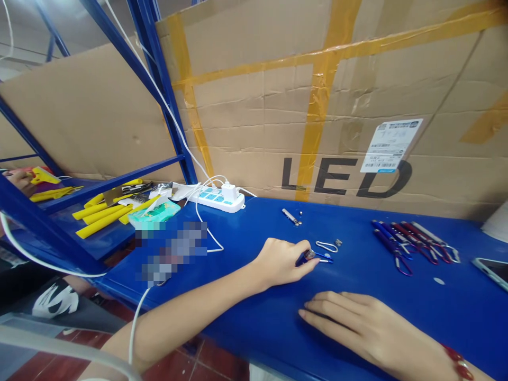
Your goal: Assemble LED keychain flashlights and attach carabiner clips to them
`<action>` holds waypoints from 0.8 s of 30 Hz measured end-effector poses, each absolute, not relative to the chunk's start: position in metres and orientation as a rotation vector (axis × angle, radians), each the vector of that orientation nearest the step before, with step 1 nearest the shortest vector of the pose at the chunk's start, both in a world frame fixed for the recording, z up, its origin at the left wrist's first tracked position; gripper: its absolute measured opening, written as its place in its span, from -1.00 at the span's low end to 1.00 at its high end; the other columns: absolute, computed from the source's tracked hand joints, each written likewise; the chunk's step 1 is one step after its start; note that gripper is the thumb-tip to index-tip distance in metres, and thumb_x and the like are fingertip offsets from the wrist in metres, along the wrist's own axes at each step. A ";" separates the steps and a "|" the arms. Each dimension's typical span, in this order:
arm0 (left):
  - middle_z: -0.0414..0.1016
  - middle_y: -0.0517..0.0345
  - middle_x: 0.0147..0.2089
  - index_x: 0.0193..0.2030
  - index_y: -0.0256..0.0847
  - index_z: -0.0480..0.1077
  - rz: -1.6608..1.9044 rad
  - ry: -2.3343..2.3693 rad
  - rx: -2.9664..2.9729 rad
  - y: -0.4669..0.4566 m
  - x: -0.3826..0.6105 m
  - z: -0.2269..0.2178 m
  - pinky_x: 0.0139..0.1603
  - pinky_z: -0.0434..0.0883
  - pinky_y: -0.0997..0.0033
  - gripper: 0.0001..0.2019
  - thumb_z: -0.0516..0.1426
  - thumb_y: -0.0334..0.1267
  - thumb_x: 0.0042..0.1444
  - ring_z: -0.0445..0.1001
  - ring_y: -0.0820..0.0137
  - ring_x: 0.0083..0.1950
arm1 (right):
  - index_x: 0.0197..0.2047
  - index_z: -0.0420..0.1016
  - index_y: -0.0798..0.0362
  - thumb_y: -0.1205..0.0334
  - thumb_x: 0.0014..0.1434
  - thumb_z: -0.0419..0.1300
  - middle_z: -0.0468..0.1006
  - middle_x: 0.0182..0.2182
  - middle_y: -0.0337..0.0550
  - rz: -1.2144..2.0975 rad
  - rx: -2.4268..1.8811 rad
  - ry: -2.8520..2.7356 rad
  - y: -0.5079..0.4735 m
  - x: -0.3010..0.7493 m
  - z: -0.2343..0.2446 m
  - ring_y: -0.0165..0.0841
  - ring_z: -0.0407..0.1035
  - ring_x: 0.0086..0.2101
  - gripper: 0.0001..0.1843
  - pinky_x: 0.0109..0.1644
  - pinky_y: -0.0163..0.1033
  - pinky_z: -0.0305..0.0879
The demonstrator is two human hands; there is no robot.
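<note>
My left hand (282, 263) is closed, with thumb and fingers pinched round a small blue keychain flashlight (305, 257). A blue carabiner (323, 258) shows just past its fingertips. Palm down on the blue table, my right hand (359, 320) has its fingers stretched out and holds nothing. Close beyond the left hand are a loose silver carabiner (327, 247) and a small metal piece (338, 242). A silver tube (290, 216) lies farther back, beside tiny round parts (300, 213). To the right, several blue, red and silver keychain flashlights (408, 238) with carabiners lie in a row.
A white power strip (218, 198) with cables sits against the cardboard wall (254, 116). Yellow tubes (101, 214) and a green packet (154, 214) lie at left. A phone (492, 272) rests at the right edge. Another person's hand (21, 184) shows far left.
</note>
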State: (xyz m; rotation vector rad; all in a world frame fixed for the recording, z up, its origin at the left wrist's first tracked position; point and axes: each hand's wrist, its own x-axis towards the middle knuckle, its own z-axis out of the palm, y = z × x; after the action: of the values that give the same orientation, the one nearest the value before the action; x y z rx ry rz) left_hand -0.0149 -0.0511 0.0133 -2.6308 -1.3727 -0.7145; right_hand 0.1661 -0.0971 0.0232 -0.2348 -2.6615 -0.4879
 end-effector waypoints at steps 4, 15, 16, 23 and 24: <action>0.44 0.27 -0.61 -0.35 -0.17 0.34 -0.714 -1.358 -2.635 -0.051 -0.015 0.012 -0.61 0.06 0.57 -0.72 -0.03 -0.03 0.15 0.46 0.45 -0.51 | -0.12 0.44 0.04 0.39 0.31 -0.23 0.57 -0.27 -0.14 -0.289 -0.307 -2.469 -0.100 0.167 0.023 -0.44 0.43 -0.21 -0.59 -0.23 -0.39 0.39; 0.46 0.22 -0.54 -0.37 -0.20 0.28 -0.566 -1.075 -2.815 -0.051 -0.018 0.014 -0.59 0.11 0.55 -0.74 -0.07 -0.10 0.19 0.46 0.45 -0.49 | -0.38 0.53 0.03 0.19 0.03 0.24 0.55 -0.38 -0.14 0.333 -0.777 -1.984 -0.085 0.169 0.022 -0.39 0.46 -0.48 -0.90 -0.39 -0.36 0.48; 0.47 0.21 -0.52 -0.36 -0.20 0.28 -0.540 -1.021 -2.838 -0.050 -0.019 0.014 -0.59 0.12 0.55 -0.75 -0.07 -0.10 0.19 0.47 0.45 -0.48 | -0.38 0.54 0.03 0.16 0.01 0.25 0.56 -0.38 -0.13 0.422 -0.834 -1.939 -0.085 0.169 0.022 -0.39 0.46 -0.50 -0.86 -0.40 -0.35 0.49; 0.51 0.19 -0.38 -0.26 -0.20 0.26 -0.493 -0.948 -2.866 -0.046 -0.021 0.013 -0.58 0.13 0.55 -0.73 -0.13 -0.09 0.25 0.50 0.44 -0.40 | -0.32 0.56 0.12 0.05 -0.09 0.30 0.58 -0.34 -0.04 0.853 -1.039 -1.737 -0.077 0.167 0.023 -0.36 0.45 -0.54 -0.67 -0.44 -0.30 0.50; 0.51 0.19 -0.36 -0.26 -0.20 0.26 -0.485 -0.977 -2.873 -0.046 -0.022 0.013 -0.57 0.13 0.56 -0.73 -0.13 -0.08 0.25 0.50 0.45 -0.39 | -0.30 0.56 0.12 0.04 -0.09 0.29 0.57 -0.32 -0.04 0.862 -1.041 -1.733 -0.076 0.166 0.023 -0.38 0.44 -0.54 -0.67 -0.46 -0.31 0.50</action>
State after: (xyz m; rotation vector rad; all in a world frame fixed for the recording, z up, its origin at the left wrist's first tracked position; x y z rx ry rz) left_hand -0.0218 -0.0456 0.0132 -2.8734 -0.9769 -0.4848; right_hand 0.1662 -0.0763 0.0233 -1.0409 -1.7330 0.8622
